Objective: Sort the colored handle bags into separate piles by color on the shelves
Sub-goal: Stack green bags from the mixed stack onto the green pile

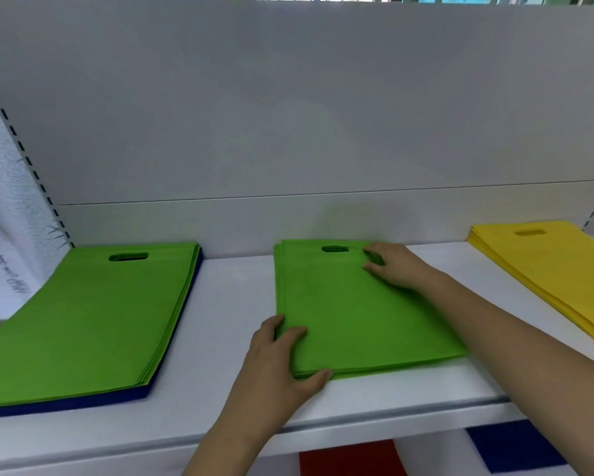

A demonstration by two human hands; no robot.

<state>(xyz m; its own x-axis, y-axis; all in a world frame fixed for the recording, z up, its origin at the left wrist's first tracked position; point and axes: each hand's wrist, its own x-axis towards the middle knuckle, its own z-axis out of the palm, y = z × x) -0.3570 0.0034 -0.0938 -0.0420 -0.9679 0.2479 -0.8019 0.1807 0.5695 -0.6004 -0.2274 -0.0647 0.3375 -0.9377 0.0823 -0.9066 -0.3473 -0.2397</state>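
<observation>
While both my hands rest on the middle green pile (354, 314), I count three stacks on the white shelf (220, 304): two green-topped and one yellow pile (549, 269) at the right. The left green pile (82, 321) sits on blue bags (82, 403). My left hand (281, 359) pinches the middle pile's near-left corner; my right hand (396, 266) lies spread near its handle hole.

I see my two forearms bare to the frame's edge, no sleeves, left hand (275, 355) and right hand (396, 267) ungloved, without rings.
</observation>
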